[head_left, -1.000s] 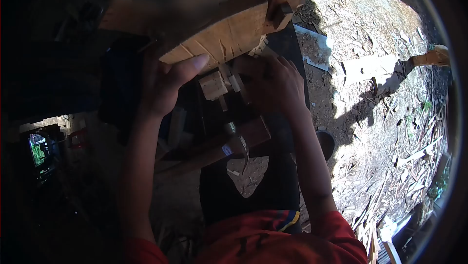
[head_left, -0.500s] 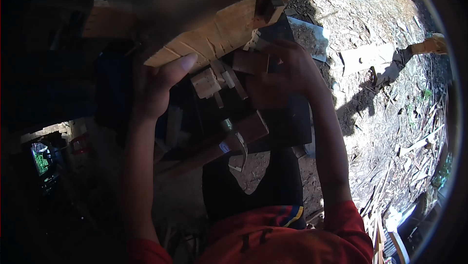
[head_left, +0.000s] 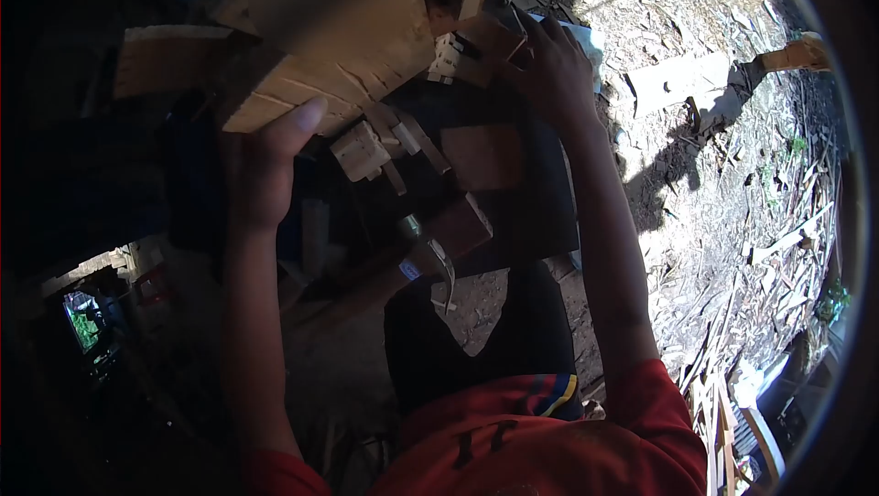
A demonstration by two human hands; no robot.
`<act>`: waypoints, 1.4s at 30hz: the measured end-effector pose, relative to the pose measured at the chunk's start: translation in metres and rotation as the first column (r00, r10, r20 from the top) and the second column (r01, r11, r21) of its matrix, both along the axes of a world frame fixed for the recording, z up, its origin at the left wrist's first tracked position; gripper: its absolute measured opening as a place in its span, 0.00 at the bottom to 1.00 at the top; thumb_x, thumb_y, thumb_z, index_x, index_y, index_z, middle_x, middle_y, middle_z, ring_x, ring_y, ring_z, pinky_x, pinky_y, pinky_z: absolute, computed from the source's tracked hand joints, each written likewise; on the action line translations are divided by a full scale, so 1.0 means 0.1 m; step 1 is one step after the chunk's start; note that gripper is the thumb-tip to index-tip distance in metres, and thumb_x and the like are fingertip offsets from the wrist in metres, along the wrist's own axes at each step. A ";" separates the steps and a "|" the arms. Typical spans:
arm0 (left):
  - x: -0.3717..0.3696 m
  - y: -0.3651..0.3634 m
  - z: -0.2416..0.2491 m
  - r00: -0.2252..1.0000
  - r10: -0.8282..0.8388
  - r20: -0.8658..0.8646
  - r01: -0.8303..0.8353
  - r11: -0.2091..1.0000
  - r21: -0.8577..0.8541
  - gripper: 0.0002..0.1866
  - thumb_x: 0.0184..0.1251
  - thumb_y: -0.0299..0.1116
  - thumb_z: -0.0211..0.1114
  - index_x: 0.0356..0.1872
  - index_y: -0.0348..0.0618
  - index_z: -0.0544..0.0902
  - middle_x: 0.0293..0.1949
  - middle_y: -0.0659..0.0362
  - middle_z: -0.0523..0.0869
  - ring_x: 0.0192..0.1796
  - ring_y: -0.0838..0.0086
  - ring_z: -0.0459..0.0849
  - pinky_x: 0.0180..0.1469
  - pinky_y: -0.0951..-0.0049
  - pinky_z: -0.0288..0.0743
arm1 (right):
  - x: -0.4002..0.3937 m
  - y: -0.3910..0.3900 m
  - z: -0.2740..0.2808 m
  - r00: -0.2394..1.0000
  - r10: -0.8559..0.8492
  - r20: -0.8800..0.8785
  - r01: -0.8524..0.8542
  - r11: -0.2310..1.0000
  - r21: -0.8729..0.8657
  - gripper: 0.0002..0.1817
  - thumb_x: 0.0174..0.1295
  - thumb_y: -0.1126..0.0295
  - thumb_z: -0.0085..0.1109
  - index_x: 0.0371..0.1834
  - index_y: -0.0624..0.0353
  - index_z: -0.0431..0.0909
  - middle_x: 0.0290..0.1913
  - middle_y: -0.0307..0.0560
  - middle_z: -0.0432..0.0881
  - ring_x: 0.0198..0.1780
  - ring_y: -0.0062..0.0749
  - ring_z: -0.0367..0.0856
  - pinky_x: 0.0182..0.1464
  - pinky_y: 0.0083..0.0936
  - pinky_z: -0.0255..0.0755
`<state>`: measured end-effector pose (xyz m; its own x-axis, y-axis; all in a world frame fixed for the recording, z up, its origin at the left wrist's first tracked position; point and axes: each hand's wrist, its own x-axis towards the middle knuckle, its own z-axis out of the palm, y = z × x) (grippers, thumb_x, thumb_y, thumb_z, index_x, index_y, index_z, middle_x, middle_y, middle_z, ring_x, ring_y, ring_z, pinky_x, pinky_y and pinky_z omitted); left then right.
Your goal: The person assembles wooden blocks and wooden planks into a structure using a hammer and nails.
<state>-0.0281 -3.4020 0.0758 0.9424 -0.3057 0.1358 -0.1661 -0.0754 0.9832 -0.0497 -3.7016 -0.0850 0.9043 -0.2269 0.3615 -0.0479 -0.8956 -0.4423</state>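
My left hand [head_left: 267, 171] grips the lower edge of a large wooden block [head_left: 339, 75], its thumb lying on the grooved side face and its other fingers hidden beneath. Farther right, my right hand [head_left: 558, 75] closes on a small wooden piece [head_left: 494, 37]; shadow partly hides the fingertips. Between the hands, small wood offcuts [head_left: 360, 151] and a flat square wooden piece [head_left: 482, 156] lie on the dark work surface [head_left: 540, 212]. Nearer my body rests a claw hammer [head_left: 438, 258] with a label on its handle.
A notched pale wood piece [head_left: 445, 59] sits beside the large block. Another board [head_left: 169, 61] lies at the far left. To the right, sunlit ground holds wood chips, a pale plank [head_left: 678, 84] and a wooden post [head_left: 795, 58]. Long wood strips [head_left: 719, 432] lie at lower right.
My right hand has moved up and away from me with the small wooden piece, uncovering the flat square piece. My left hand stays on the large block; the view has shifted slightly.
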 end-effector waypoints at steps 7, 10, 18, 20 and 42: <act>-0.04 0.14 -0.09 0.999 -0.003 -0.036 0.003 1.000 -0.016 0.32 0.68 0.29 0.65 0.73 0.33 0.69 0.66 0.51 0.77 0.70 0.65 0.76 0.74 0.59 0.68 | 0.01 0.52 0.03 0.911 0.325 0.253 -0.382 0.897 0.224 0.42 0.58 0.57 0.74 0.76 0.53 0.69 0.66 0.53 0.76 0.70 0.52 0.75 0.73 0.54 0.66; -0.04 0.13 -0.12 0.999 0.017 -0.033 -0.018 0.999 -0.035 0.32 0.68 0.29 0.65 0.73 0.33 0.69 0.66 0.51 0.77 0.70 0.65 0.76 0.74 0.58 0.67 | 0.02 0.63 0.05 0.958 0.242 0.153 -0.285 0.866 0.412 0.29 0.55 0.60 0.75 0.59 0.57 0.76 0.56 0.52 0.81 0.61 0.53 0.81 0.61 0.49 0.77; -0.09 -0.12 -0.09 0.996 0.094 0.007 -0.093 0.993 -0.072 0.28 0.63 0.32 0.71 0.63 0.33 0.77 0.58 0.55 0.81 0.61 0.70 0.81 0.66 0.67 0.74 | -0.10 0.79 0.11 0.988 0.096 0.121 -0.142 0.877 0.458 0.25 0.51 0.58 0.77 0.48 0.59 0.79 0.47 0.51 0.84 0.51 0.54 0.86 0.49 0.48 0.82; -0.08 -0.14 -0.10 0.996 0.089 0.030 -0.087 0.994 -0.063 0.27 0.63 0.32 0.71 0.63 0.34 0.78 0.57 0.55 0.82 0.61 0.70 0.82 0.65 0.68 0.74 | -0.13 0.83 0.11 0.990 0.068 0.127 -0.122 0.864 0.488 0.25 0.52 0.58 0.77 0.48 0.59 0.79 0.47 0.51 0.84 0.51 0.53 0.86 0.49 0.47 0.82; -0.14 0.07 -0.07 0.995 0.103 -0.016 -0.104 0.994 -0.041 0.27 0.64 0.32 0.71 0.63 0.33 0.78 0.58 0.55 0.82 0.60 0.70 0.82 0.65 0.67 0.74 | -1.07 0.42 0.19 0.922 0.356 -0.154 -0.293 0.898 0.327 0.43 0.45 0.56 0.78 0.68 0.53 0.74 0.62 0.53 0.75 0.69 0.54 0.70 0.74 0.51 0.61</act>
<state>-0.0420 -3.3950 0.0683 0.9706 -0.2005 0.1334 -0.1462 -0.0503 0.9880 -0.1569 -3.6596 -0.0657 0.9920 0.0257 0.1238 0.1055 -0.7082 -0.6981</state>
